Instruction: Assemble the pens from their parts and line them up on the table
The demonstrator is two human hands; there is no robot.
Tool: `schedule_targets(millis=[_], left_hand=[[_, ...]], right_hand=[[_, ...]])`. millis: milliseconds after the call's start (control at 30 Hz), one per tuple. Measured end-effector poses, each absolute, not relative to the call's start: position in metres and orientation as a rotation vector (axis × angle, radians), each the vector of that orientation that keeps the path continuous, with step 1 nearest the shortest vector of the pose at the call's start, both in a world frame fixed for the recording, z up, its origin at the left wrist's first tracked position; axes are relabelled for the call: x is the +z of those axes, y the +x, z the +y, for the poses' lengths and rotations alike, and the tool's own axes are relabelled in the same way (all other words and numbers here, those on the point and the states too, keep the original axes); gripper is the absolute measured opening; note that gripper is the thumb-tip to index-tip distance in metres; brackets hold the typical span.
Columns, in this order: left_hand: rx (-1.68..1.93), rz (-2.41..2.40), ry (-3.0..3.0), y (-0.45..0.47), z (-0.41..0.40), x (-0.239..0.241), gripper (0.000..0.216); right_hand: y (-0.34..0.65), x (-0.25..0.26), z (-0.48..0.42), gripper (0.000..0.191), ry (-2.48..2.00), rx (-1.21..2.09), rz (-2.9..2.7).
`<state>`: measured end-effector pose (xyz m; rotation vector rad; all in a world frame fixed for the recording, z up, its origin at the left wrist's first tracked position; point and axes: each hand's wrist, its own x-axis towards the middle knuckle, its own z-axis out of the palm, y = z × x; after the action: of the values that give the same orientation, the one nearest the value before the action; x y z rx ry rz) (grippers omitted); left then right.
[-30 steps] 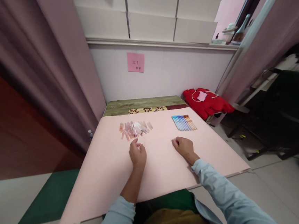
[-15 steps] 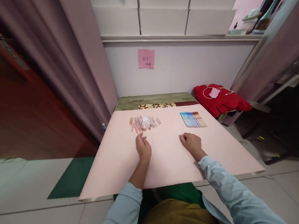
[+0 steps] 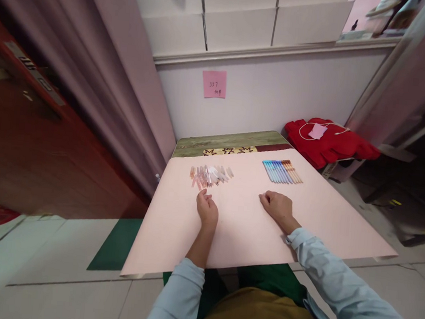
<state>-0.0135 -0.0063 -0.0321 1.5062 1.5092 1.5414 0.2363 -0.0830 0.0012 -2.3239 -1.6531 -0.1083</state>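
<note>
My left hand (image 3: 207,209) is over the pink sheet (image 3: 235,236), just in front of a loose pile of clear, slim, pen-like pieces (image 3: 211,176). Its fingers are half curled and a little apart, with nothing visible in them. My right hand (image 3: 277,205) rests palm down on the sheet, fingers folded in; no object shows in it. Beyond that hand lies a neat row of slim pens (image 3: 283,171), shading from blue through violet to brown. Both hands are apart from the row.
Under the sheet, a table (image 3: 191,146) shows its green wood-look top at the back. A pink note (image 3: 214,84) is stuck to the wall. Red cloth (image 3: 329,142) with a white cable lies at the right rear. Curtains hang on both sides.
The camera view has shifted slightly, so the whole scene sits further right. Both hands stay in about the same places on the sheet; the pile and the row look unchanged.
</note>
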Motion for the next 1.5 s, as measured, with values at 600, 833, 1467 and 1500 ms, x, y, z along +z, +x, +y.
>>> schedule_targets(millis=[600,833,1467,1500], left_hand=[[1.531,1.563,1.446,-0.013,-0.011,-0.023,0.034],[1.527,1.595,1.431,-0.013,-0.011,-0.024,0.032],[1.499,1.628,1.424,-0.012,-0.011,-0.023,0.030],[1.502,1.626,1.414,-0.012,-0.011,-0.022,0.030]], right_hand=[[0.242,0.008,-0.082,0.041,-2.257,0.110,-1.683],[0.247,0.011,-0.082,0.043,-2.192,0.217,-1.614],[0.251,0.012,-0.085,0.044,-2.116,0.295,-1.563],[0.251,0.012,-0.085,0.044,-2.112,0.294,-1.564]])
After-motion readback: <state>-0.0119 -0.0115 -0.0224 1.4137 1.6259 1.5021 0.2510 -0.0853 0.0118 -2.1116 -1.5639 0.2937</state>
